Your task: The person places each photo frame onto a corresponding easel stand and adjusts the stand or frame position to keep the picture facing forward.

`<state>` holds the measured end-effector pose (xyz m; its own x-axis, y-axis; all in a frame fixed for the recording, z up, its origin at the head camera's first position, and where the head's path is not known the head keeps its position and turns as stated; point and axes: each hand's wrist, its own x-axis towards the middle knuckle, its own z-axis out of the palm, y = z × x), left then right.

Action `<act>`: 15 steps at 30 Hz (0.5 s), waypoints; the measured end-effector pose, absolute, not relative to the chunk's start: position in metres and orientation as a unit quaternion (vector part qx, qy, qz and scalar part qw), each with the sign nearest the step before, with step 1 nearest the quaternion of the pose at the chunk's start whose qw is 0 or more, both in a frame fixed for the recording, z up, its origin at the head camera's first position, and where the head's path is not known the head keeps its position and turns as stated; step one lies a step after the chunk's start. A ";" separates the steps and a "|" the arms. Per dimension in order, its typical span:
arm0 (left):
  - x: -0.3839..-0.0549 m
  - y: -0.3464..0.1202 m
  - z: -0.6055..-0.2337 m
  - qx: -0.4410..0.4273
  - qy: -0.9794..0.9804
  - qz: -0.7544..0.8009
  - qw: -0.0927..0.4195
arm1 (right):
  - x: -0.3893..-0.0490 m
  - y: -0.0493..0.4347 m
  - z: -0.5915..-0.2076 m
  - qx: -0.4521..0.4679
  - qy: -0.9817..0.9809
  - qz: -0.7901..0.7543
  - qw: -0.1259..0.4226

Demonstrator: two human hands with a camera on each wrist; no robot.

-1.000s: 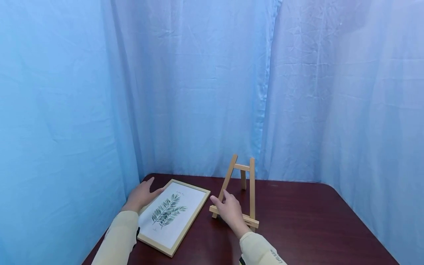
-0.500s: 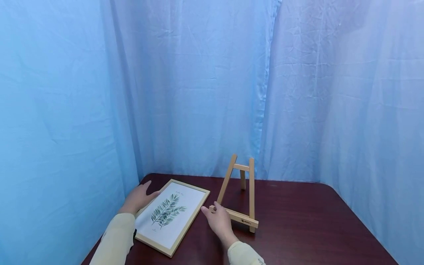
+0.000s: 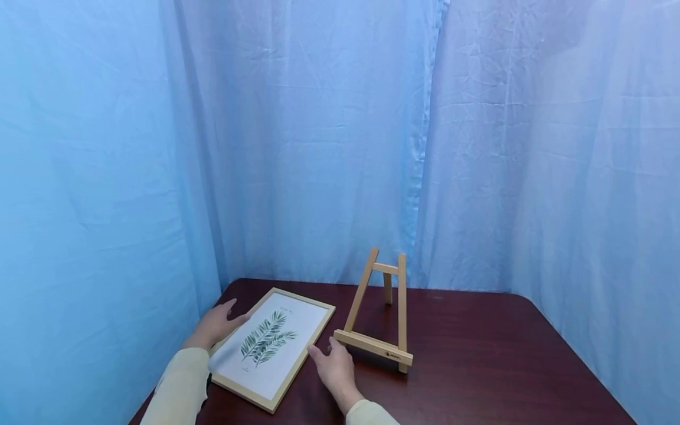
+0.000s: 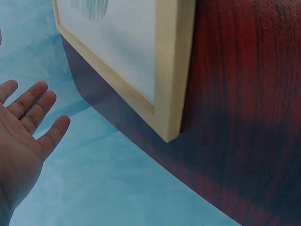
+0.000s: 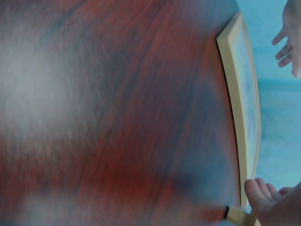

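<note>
A picture frame (image 3: 289, 378) with a pale wood border and a print of green leaves lies flat on the table. My left hand (image 3: 211, 326) is over its left edge with fingers spread; in the left wrist view the left hand (image 4: 23, 136) shows an empty palm beside the frame (image 4: 167, 70). On the other side, my right hand (image 3: 336, 369) is near the frame's right edge, thumb toward it and fingers loosely extended. In the right wrist view the right hand (image 5: 273, 200) overlaps the near end of the frame (image 5: 233, 80). Neither hand holds anything.
A small wooden easel (image 3: 372, 343) stands upright just right of the picture frame, its ledge close to my right fingers. Both rest on a dark red-brown table (image 3: 478, 354). Blue curtains (image 3: 319, 147) hang behind the table and along its sides.
My right hand has moved left and toward me, from in front of the easel to the frame's right edge. The left hand has drawn slightly left and down. Easel and frame stay put.
</note>
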<state>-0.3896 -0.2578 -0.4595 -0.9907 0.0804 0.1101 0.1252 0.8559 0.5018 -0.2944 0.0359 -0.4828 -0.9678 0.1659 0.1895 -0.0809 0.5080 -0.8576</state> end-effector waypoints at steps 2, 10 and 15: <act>-0.389 -0.260 -0.462 -0.051 -0.962 -0.265 0.036 | -0.293 0.032 -0.484 -0.030 -0.859 0.497 0.119; -0.383 -0.267 -0.468 -0.047 -0.958 -0.281 0.028 | -0.291 0.021 -0.492 -0.052 -0.863 0.494 0.094; -0.380 -0.274 -0.474 -0.047 -0.956 -0.288 0.032 | -0.289 0.016 -0.496 -0.055 -0.861 0.497 0.088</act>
<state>-0.3798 -0.2740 -0.4744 -0.9936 0.0705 0.0882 0.1075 0.8303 0.5469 -0.2888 0.0159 -0.4958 -0.9786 0.1818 0.0969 0.0070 0.4994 -0.8664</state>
